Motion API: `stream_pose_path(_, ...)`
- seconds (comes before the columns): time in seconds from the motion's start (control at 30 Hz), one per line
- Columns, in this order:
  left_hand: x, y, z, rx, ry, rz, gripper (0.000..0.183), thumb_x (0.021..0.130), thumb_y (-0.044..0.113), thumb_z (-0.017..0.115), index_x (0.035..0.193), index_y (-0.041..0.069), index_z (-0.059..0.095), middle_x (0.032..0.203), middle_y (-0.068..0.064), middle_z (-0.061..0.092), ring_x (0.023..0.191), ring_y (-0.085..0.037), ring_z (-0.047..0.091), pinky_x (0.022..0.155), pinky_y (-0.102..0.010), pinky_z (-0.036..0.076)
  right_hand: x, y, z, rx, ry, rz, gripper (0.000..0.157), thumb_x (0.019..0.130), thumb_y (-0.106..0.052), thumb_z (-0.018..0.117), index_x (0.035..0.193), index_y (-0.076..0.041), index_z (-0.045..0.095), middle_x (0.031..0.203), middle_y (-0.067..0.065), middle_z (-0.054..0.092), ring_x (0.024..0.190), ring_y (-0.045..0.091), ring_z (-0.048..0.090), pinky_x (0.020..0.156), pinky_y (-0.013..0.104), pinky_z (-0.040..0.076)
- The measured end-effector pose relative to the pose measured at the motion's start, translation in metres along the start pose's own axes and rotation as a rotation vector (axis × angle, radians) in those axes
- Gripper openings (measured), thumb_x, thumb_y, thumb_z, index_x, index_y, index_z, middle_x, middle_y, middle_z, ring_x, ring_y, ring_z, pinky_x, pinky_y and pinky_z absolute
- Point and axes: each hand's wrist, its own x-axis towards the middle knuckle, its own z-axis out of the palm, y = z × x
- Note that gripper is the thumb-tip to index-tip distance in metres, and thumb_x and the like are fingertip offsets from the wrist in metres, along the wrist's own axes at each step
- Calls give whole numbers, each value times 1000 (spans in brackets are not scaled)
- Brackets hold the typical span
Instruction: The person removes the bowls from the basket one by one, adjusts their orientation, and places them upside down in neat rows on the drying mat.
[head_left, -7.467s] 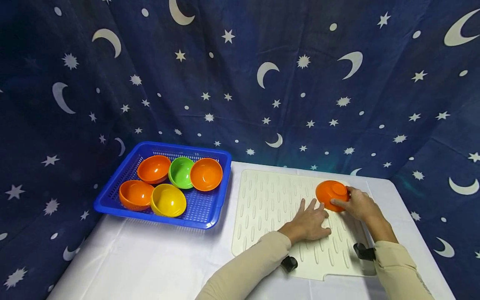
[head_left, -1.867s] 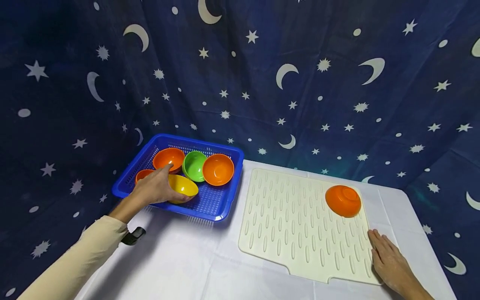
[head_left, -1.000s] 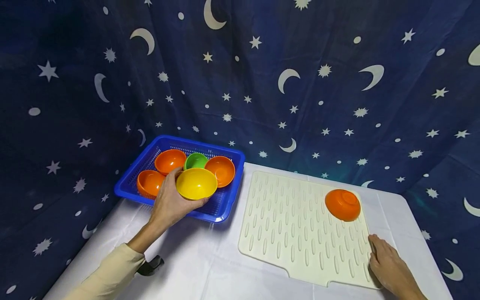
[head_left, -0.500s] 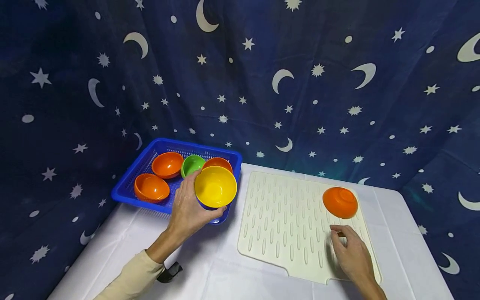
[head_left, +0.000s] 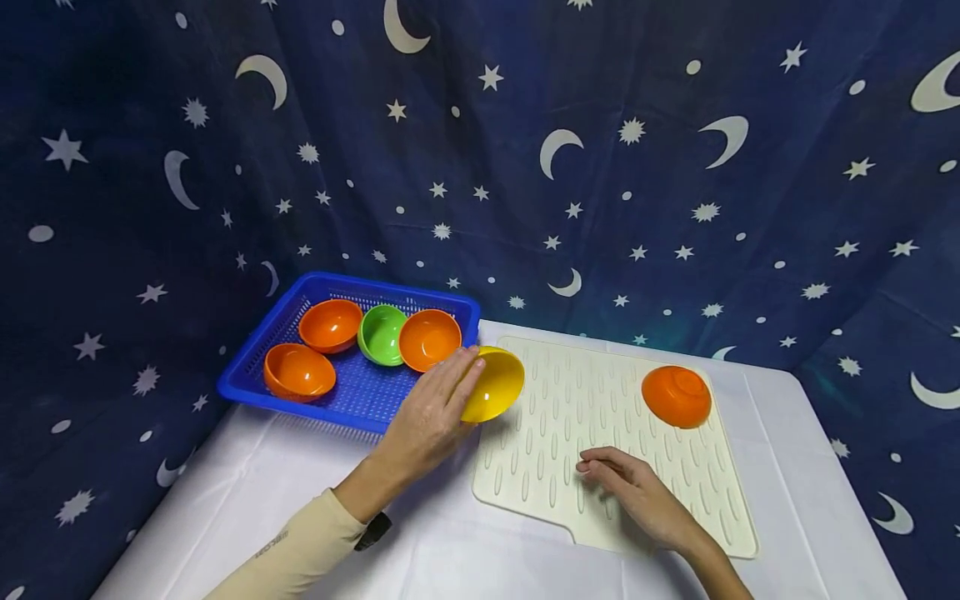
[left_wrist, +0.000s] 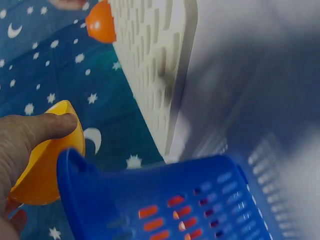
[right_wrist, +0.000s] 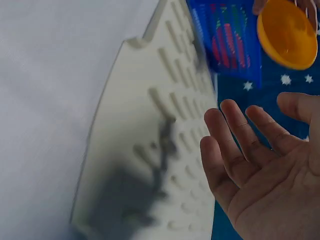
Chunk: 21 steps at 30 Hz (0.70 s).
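Observation:
A yellow bowl (head_left: 497, 385) is gripped by my left hand (head_left: 429, 417), tilted on its side over the gap between basket and mat. In the left wrist view the thumb lies across the bowl (left_wrist: 47, 170). My right hand (head_left: 637, 492) hovers above the cream ridged mat (head_left: 540, 492) with nothing in it; the right wrist view shows its fingers (right_wrist: 235, 130) relaxed and spread. One orange bowl (head_left: 677, 397) rests upside down at the mat's far right corner.
On the left stands a blue basket (head_left: 243, 385) holding a green bowl (head_left: 381, 335) and several orange bowls (head_left: 300, 372). A white cloth (head_left: 300, 467) covers the table. A dark blue curtain (head_left: 510, 242) with moons and stars hangs behind.
My left hand has taken the yellow bowl out of the basket and carried it right, tilting it. My right hand has let go of the orange bowl and come left over the mat.

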Motion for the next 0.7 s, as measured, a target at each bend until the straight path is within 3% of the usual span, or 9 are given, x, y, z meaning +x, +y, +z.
stream_pose_path(0.17,-1,12,8,16,-84,101,90,78,13,89,151,-3,40,156,-24,37,144,-36,36,114,-45,33,12,-10,11,39,6,0,46,110,-29,46,141,5,52,135,23,59,118,40,60,95,44,52)
stream_pose_path(0.3,-2,20,15,15,-183,187,85,81,9,86,152,1,40,159,-23,32,145,-36,35,117,-41,27,25,-11,21,85,-18,46,55,113,-38,32,152,0,41,137,22,57,118,37,60,95,42,52)
stream_pose_path(0.47,0,33,23,31,-280,239,83,85,6,82,154,2,37,161,-19,29,146,-32,33,118,-36,22,45,-12,22,240,-84,72,79,109,-54,12,154,9,25,126,25,63,109,39,65,91,40,55)
stream_pose_path(0.57,-2,43,27,54,-303,266,80,87,7,80,154,0,37,159,-20,32,146,-31,33,118,-36,21,49,-11,22,286,-113,93,83,109,-55,11,149,16,27,111,24,69,96,37,69,84,39,58)
stream_pose_path(0.7,-2,51,32,84,-309,282,79,88,8,79,154,-3,36,159,-21,33,148,-31,30,119,-37,19,52,-10,23,261,-109,99,78,110,-52,17,148,14,34,102,20,71,90,33,69,78,36,59)
